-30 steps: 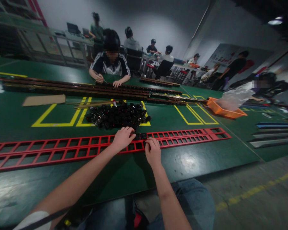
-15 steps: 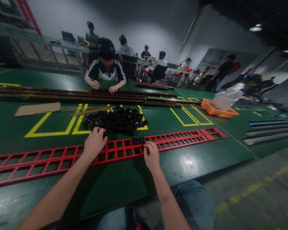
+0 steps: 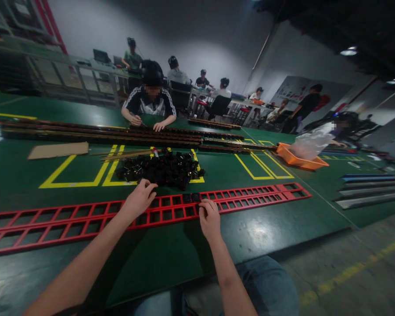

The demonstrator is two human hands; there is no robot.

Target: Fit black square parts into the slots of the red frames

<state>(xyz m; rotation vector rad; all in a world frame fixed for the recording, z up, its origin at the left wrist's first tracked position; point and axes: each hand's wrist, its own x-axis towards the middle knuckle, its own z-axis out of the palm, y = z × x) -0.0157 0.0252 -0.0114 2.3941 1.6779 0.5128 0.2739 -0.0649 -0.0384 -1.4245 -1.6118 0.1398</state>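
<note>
A long red frame (image 3: 175,206) with two rows of square openings lies across the green table. Two black square parts (image 3: 191,198) sit side by side in its far row. Just right of them, my right hand (image 3: 210,216) rests at the frame with its fingers curled together; whatever they grip, if anything, is too small to make out. My left hand (image 3: 142,195) is over the frame's far edge, beside a heap of small black parts (image 3: 166,169). Its fingers are bent towards the thumb, and what is between them cannot be made out.
Long dark strips (image 3: 102,134) lie across the table beyond the heap, with a cardboard piece (image 3: 58,150) at left. An orange bin (image 3: 301,161) and grey bars (image 3: 368,191) are at right. A person (image 3: 149,103) sits opposite.
My left hand has moved right, away from the heap's left end and closer to the two black square parts. My right hand stays beside them. The whole view has shifted slightly.
</note>
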